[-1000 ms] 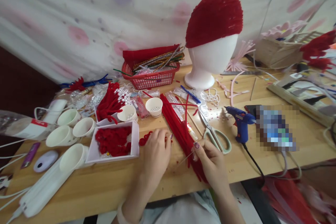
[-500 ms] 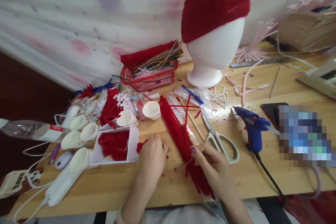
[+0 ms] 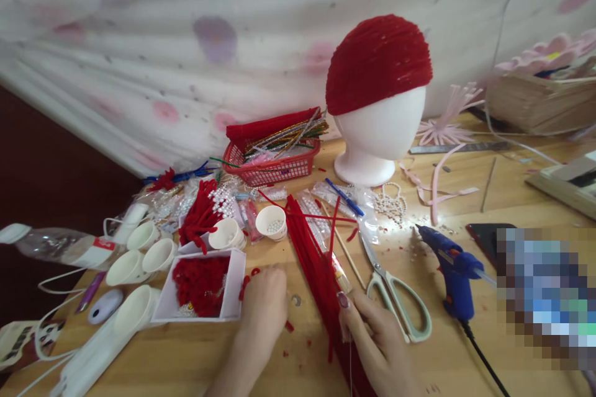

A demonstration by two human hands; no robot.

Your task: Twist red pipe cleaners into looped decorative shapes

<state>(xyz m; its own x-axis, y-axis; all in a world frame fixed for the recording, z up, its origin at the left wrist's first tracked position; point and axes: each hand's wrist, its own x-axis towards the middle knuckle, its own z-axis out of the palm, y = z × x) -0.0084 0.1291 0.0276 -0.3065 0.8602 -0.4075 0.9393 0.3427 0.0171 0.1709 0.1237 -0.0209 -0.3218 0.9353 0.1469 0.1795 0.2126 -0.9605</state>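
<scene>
My left hand (image 3: 265, 307) is down at the table, fingers curled under and mostly hidden by its back. Small red fuzzy pieces (image 3: 246, 282) lie against its left side; whether the fingers grip one is hidden. My right hand (image 3: 375, 341) is closed in a pinch over the lower part of a bundle of red pipe cleaners (image 3: 310, 248). From its fingertips a thin wire (image 3: 351, 363) hangs down. To the left of my left hand, a white box (image 3: 235, 285) holds red fuzzy pieces. Green-handled scissors (image 3: 393, 294) lie right beside my right hand.
A white mannequin head (image 3: 379, 130) wears a red cap (image 3: 379, 65). Behind stands a red basket (image 3: 279, 170). A blue glue gun (image 3: 449, 270) with its cord lies at right. Paper cups (image 3: 271, 223), a plastic bottle (image 3: 56, 243) and a white power strip (image 3: 93, 353) crowd the left.
The view has tilted up, so the table sits lower in the picture. My left hand has shifted left against the red pieces. The wire at my right hand now hangs straight down.
</scene>
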